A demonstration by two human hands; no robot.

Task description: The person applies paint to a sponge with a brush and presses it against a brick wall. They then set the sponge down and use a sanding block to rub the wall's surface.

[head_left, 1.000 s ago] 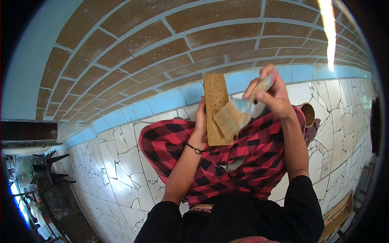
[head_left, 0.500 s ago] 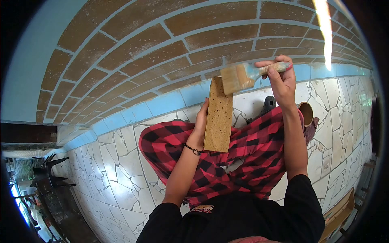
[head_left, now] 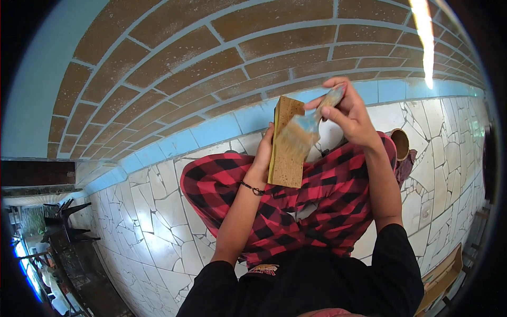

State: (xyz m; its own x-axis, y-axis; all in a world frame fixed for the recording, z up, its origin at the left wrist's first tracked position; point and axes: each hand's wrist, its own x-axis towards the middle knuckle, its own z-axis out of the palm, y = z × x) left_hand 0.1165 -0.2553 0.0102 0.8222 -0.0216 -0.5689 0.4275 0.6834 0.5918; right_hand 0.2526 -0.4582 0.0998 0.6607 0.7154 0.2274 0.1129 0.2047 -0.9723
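Note:
My left hand (head_left: 262, 153) is closed along the left side of a long, brown, speckled rectangular block (head_left: 285, 171), which stands tilted above my crossed legs. A yellowish strip shows down the block's left edge. Between the fingers of my right hand (head_left: 351, 116) is the handle of a wide paintbrush (head_left: 303, 129). Its bristles, smeared by motion, lie over the upper middle of the block's broad face and appear to touch it. Part of the block is hidden behind the brush.
Ahead rises a brown brick-patterned wall (head_left: 211, 79) with a light blue skirting (head_left: 216, 130). Beside my right knee stands a brown round container (head_left: 400, 143). A cardboard box (head_left: 441, 282) lies at lower right, and a black chair (head_left: 66, 222) stands far left on the pale stone floor (head_left: 142, 227).
The brush has swept down and left from the block's upper right edge onto its face, turning bristles-down. The block has turned slightly, showing its left edge and top end more.

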